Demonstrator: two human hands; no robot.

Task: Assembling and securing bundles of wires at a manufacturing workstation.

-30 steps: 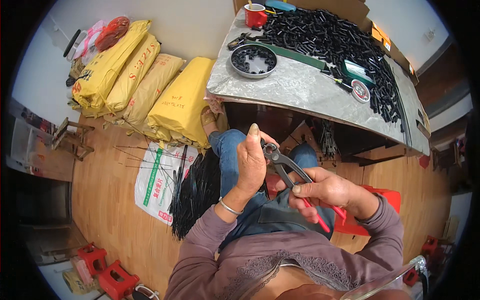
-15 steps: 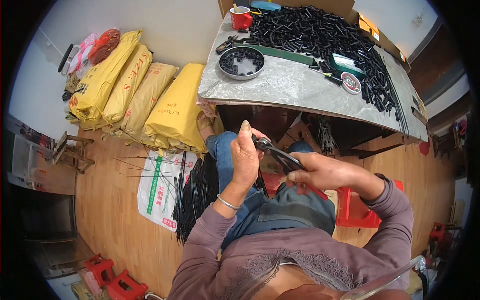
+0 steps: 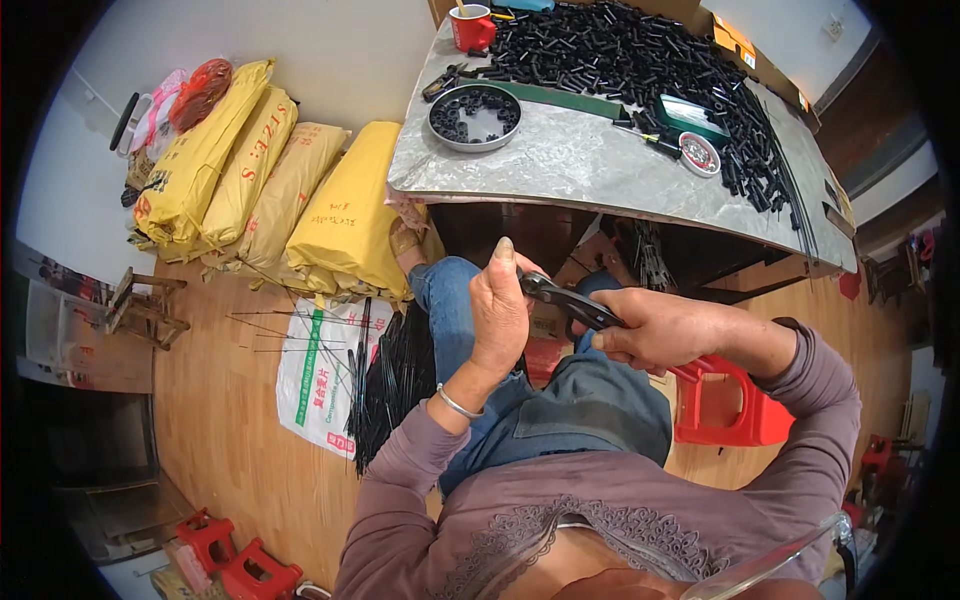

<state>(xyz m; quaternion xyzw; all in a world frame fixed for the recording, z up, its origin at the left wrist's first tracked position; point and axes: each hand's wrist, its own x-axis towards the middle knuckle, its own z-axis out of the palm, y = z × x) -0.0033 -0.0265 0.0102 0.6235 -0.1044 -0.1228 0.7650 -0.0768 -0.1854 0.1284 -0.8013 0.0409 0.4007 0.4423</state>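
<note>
My right hand is wrapped round the handles of a pair of dark pliers in front of my body, above my lap. Their jaws point left and reach to the fingers of my left hand. That hand is closed, with its thumb up and its fingers curled behind; whatever they hold at the jaws is hidden. A silver bangle circles my left wrist. Below and left of that arm, a bundle of thin black rods lies on the floor, partly on a white printed sack.
Ahead stands a grey table heaped with short black tubes. It also bears a round metal tin, a red mug and a green tray. Yellow sacks lean at the left; a red stool is at my right.
My right hand and the pliers have shifted to the right and slightly up. My left hand has moved a little to the right, still closed. The table sits slightly further left and higher in view.
</note>
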